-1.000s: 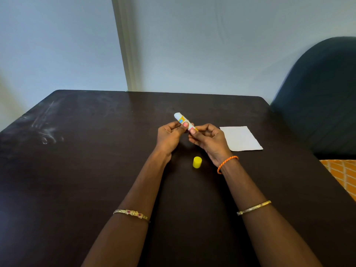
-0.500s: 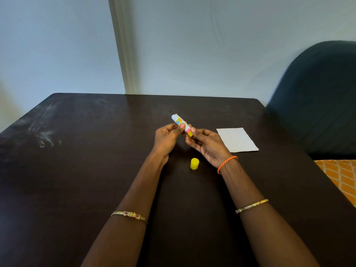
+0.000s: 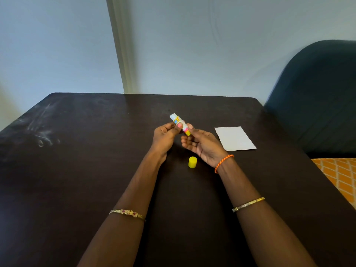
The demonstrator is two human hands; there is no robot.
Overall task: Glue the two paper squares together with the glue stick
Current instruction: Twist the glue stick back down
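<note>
My left hand point(image 3: 166, 136) grips an uncapped glue stick point(image 3: 179, 123), white with a yellow base, tilted up and away above the middle of the dark table point(image 3: 77, 170). My right hand point(image 3: 202, 144) lies palm up just right of it, thumb and fingertips pinching the stick's yellow lower end. The yellow cap point(image 3: 192, 162) stands on the table below the hands. White paper point(image 3: 234, 138) lies flat to the right of my right hand; I see one sheet outline and cannot tell whether a second lies under it.
A dark blue chair back point(image 3: 317, 97) stands beyond the table's right edge, with orange patterned fabric point(image 3: 339, 176) below it. A pale wall runs behind the table's far edge. Scuff marks point(image 3: 44, 132) show at the table's far left.
The hands and glue stick have stayed in nearly the same place. My right fingers have loosened slightly around the stick's yellow end.
</note>
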